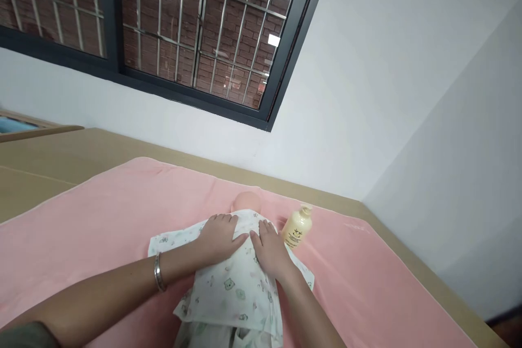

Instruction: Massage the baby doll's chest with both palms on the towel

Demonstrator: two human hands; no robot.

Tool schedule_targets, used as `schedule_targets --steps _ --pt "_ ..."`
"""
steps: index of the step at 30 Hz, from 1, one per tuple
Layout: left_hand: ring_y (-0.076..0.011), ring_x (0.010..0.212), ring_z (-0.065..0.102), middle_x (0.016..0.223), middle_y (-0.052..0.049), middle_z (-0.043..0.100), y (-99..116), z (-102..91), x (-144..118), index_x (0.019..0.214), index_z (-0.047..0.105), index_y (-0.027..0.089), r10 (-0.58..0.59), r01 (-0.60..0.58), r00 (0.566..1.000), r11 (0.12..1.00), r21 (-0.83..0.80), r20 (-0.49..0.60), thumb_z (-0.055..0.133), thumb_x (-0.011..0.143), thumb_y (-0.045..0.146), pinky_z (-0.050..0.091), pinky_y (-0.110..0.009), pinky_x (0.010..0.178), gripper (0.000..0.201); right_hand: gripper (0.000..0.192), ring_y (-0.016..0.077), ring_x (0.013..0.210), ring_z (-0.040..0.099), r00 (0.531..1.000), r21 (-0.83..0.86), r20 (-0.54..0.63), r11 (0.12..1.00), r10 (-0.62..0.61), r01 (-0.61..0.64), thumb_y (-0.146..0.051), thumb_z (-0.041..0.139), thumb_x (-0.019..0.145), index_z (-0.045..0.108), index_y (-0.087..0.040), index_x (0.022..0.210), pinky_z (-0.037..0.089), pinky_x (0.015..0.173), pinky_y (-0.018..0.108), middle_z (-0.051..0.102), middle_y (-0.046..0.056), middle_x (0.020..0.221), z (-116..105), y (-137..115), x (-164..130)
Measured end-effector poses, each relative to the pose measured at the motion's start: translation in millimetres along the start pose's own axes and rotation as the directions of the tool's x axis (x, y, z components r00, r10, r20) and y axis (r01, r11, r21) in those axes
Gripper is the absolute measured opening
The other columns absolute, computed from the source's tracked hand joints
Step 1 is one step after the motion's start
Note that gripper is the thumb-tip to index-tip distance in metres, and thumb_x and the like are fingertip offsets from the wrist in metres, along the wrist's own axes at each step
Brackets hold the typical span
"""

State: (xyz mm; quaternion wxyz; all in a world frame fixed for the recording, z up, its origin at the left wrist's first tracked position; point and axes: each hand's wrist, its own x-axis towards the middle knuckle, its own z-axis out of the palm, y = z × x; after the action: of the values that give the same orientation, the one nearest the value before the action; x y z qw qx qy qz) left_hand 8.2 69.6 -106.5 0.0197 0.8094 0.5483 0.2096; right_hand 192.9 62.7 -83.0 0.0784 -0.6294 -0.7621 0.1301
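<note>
A white baby top (234,285) with small printed animals is spread over what looks like a baby doll. The doll's smooth, rounded head (246,202) shows past the collar; most of its body is hidden beneath the cloth. My left hand (218,236) rests flat on the upper left of the top, thumb stretched inward, a silver bangle (159,272) on that wrist. Opposite it, my right hand (271,247) lies flat on the upper right, fingers extended. The two thumbs almost meet at the middle. Neither hand grips anything.
A cream-yellow bottle (298,225) stands just right of my right hand. Under everything is a pink blanket (122,206) on a tan surface (61,155). Behind it rise a white wall (346,92) and a dark-framed barred window (196,22). A wooden edge (44,131) is at far left.
</note>
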Motion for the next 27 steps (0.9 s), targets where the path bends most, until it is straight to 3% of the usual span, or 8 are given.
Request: schedule_targets --steps 2,5,8,11,16,21,27 --pt "-0.0339 0.106 0.070 0.114 -0.017 0.075 -6 0.9 6 0.119 0.067 0.013 -0.036 0.036 0.999 0.998 -0.046 0.018 0.042 0.100 0.050 0.052 -0.047 0.093 0.048 0.062 0.0351 0.150 0.037 0.999 -0.050 -0.043 0.999 -0.018 0.016 -0.045 0.024 0.109 0.041 -0.006 0.155 0.026 0.122 0.056 0.045 0.020 0.157 -1 -4 -2" --pt "-0.0323 0.102 0.071 0.109 -0.015 0.076 -9 5.2 7 0.118 0.067 0.015 -0.038 0.038 0.999 0.998 -0.047 -0.009 0.042 0.101 0.049 0.052 -0.045 0.089 0.045 0.054 0.0359 0.125 0.061 0.996 -0.139 -0.087 0.990 -0.033 0.020 -0.039 0.025 0.109 0.061 -0.008 0.135 0.038 0.111 0.053 0.067 0.020 0.131 -4 -13 -5" --pt "-0.0321 0.099 0.072 0.102 -0.015 0.076 -6 10.8 2 0.109 0.068 0.014 -0.006 0.010 0.996 0.999 0.039 -0.086 0.044 0.101 0.044 0.052 -0.046 0.091 0.039 0.049 0.0343 0.108 0.068 0.993 -0.215 -0.112 0.977 -0.025 0.000 -0.036 0.027 0.109 0.069 -0.010 0.115 0.041 0.105 0.050 0.074 0.019 0.112 -8 -21 -7" --pt "-0.0328 0.093 0.072 0.093 -0.016 0.076 -2 19.5 -4 0.099 0.070 0.013 0.075 -0.030 0.974 0.978 0.206 -0.215 0.046 0.101 0.040 0.048 -0.052 0.100 0.037 0.046 0.0325 0.106 0.069 0.991 -0.264 -0.131 0.964 -0.033 -0.003 -0.032 0.028 0.109 0.070 -0.012 0.106 0.041 0.103 0.046 0.074 0.019 0.108 -7 -23 -9" --pt "-0.0312 0.085 0.073 0.086 -0.019 0.076 -2 35.3 -9 0.091 0.073 0.011 0.225 -0.064 0.884 0.927 0.371 -0.410 0.044 0.103 0.037 0.049 -0.051 0.099 0.040 0.045 0.0322 0.110 0.068 0.983 -0.244 -0.165 0.969 -0.077 0.035 -0.031 0.030 0.109 0.071 -0.013 0.105 0.040 0.105 0.047 0.074 0.018 0.111 -2 -17 -7" --pt "-0.0316 0.083 0.073 0.086 -0.021 0.076 -5 35.7 -9 0.091 0.074 0.007 0.291 -0.100 0.851 0.907 0.409 -0.438 0.045 0.103 0.035 0.051 -0.049 0.095 0.042 0.045 0.0333 0.128 0.059 0.990 -0.079 -0.140 0.997 -0.023 0.012 -0.037 0.032 0.108 0.066 -0.011 0.122 0.036 0.112 0.052 0.067 0.019 0.132 -1 -8 -1" --pt "-0.0320 0.081 0.074 0.086 -0.022 0.077 -6 32.6 -9 0.090 0.074 0.006 0.299 -0.103 0.852 0.900 0.423 -0.429 0.045 0.102 0.033 0.052 -0.048 0.091 0.041 0.053 0.0334 0.147 0.042 0.994 0.021 -0.109 1.000 -0.007 0.009 -0.042 0.031 0.109 0.053 -0.011 0.145 0.021 0.123 0.059 0.049 0.020 0.154 5 -2 3"
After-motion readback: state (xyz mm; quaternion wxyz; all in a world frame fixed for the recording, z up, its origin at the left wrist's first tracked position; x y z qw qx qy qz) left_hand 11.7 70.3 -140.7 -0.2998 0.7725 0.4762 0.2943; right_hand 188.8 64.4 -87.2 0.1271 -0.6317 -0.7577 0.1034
